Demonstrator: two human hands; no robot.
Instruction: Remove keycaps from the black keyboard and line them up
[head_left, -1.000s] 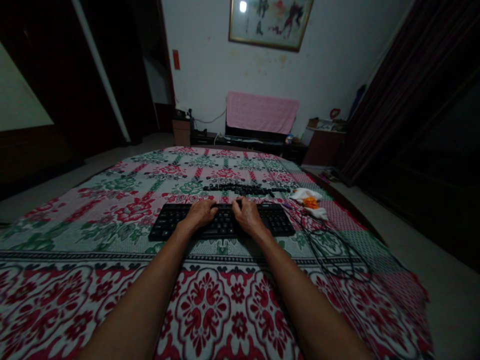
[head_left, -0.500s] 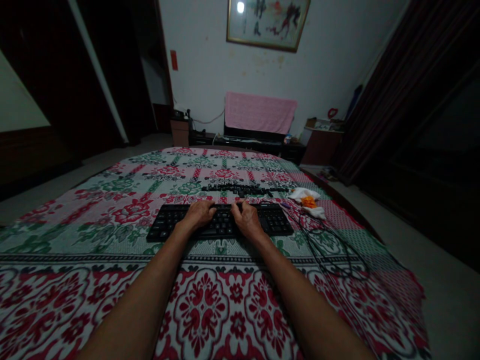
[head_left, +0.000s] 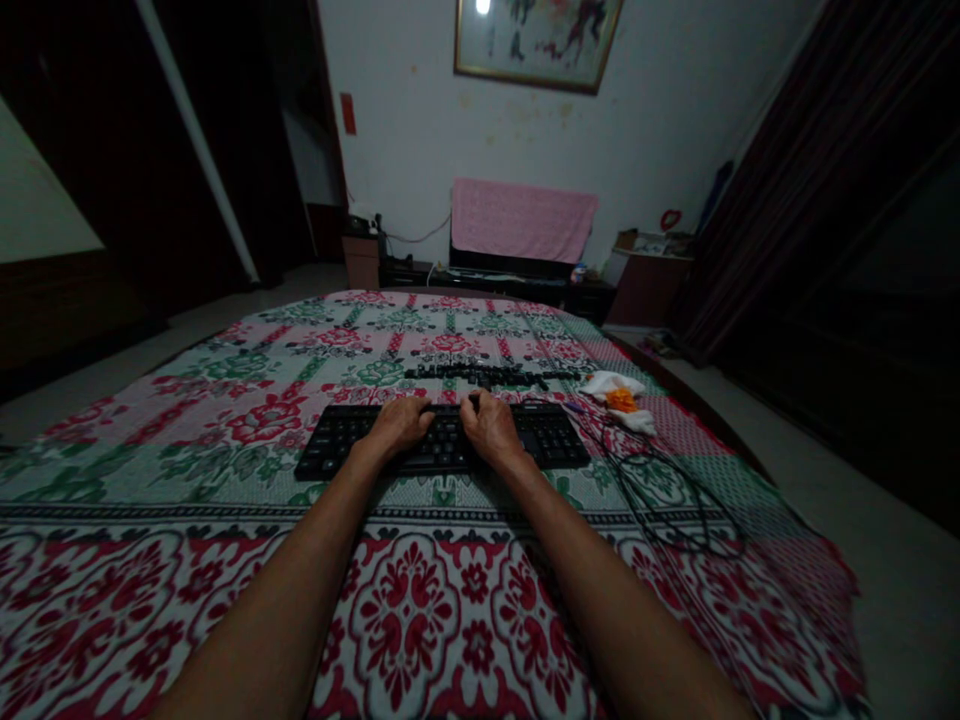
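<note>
A black keyboard (head_left: 427, 462) lies flat on the patterned cover, across the middle of the view. My left hand (head_left: 401, 424) rests over its upper edge left of centre, with the thumb toward the keys and the other fingers curled out of sight, gripping the keyboard. Right of centre, my right hand (head_left: 489, 424) is over the keyboard with thumb and forefinger brought together. Whatever is between those fingertips is too small and dark to make out. Just behind the keyboard, several small black keycaps (head_left: 495, 376) lie loose in a long, uneven row.
White crumpled cloth or tissue (head_left: 613, 384) with an orange piece (head_left: 621, 400) lies right of the keycaps. A looped black cable (head_left: 701, 510) spreads over the flowered cover (head_left: 405, 620). Beyond stand a low cabinet with a pink towel (head_left: 523, 220) above it, and a side cabinet (head_left: 646, 285).
My right hand has shifted slightly up toward the keyboard's far edge, its thumb and forefinger now closer together. My left hand stays in place on the keyboard.
</note>
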